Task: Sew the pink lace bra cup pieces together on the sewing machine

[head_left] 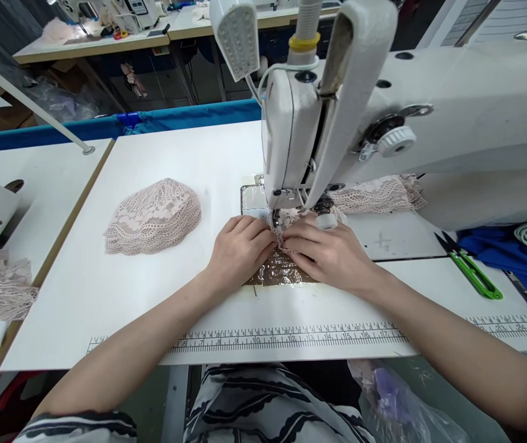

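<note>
Here, both your hands work close together at the machine's (291,123) needle end. Left hand (245,246): fingers bent, tips closed on the lace (287,218). Right hand (325,249): same, thumb and fingers pinching the lace edge just beside the left's tips. Lace sits at the presser foot, partly hidden by your fingers. Behind your right hand, a lace strip (378,195) lies under the machine arm; can't tell whether it joins your piece. Lace pile (155,215) on the white table (79,295), left of you, well apart. Green snips (473,271) at right, blades open, near blue cloth (498,252). Printed ruler (291,337) along your edge.
</note>
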`<state>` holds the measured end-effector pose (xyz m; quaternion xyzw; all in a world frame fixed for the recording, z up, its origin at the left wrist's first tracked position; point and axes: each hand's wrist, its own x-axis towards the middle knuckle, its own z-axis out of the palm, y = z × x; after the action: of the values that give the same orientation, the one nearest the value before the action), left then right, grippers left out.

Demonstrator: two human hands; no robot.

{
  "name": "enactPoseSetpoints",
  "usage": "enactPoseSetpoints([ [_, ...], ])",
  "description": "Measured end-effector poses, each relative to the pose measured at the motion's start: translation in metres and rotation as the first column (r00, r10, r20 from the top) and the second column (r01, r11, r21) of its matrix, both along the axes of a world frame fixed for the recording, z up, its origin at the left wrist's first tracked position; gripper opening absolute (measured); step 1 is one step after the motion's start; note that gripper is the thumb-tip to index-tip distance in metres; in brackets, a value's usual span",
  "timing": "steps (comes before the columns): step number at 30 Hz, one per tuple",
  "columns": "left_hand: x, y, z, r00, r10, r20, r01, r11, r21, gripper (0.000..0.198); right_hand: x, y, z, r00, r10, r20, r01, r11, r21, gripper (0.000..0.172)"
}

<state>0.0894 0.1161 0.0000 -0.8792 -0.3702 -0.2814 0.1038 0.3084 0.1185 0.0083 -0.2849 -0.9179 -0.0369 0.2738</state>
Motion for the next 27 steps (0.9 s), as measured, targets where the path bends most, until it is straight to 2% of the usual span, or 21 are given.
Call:
enactPoseSetpoints([
  [3,-0.005,-0.003,0.002,0.994,-0.081,-0.069,0.085,0.995,0.056,0.012,0.001,-0.001,0.005,0.999,0.041,0.019,-0.042,0.999,0.026,0.018],
  [6,-0.01,-0.005,0.003,0.983,-0.127,-0.129,0.135,0.99,0.051,0.017,0.001,-0.003,0.009,0.998,0.047,0.035,-0.048,0.998,0.032,0.021],
  [12,-0.01,-0.009,0.004,0.97,-0.12,-0.209,0.136,0.989,0.063,0.022,0.0,-0.003,0.008,0.998,0.057,0.037,-0.059,0.997,0.057,0.023],
  [20,-0.006,-0.012,0.004,0.968,-0.097,-0.231,0.12,0.989,0.088,0.025,0.002,-0.003,0.008,0.995,0.023,0.101,-0.024,1.0,0.009,0.025],
  [27,-0.006,-0.011,0.003,0.973,-0.076,-0.218,0.096,0.992,0.084,0.024,0.001,-0.003,0.008,0.996,0.014,0.091,-0.016,1.0,0.023,0.026],
])
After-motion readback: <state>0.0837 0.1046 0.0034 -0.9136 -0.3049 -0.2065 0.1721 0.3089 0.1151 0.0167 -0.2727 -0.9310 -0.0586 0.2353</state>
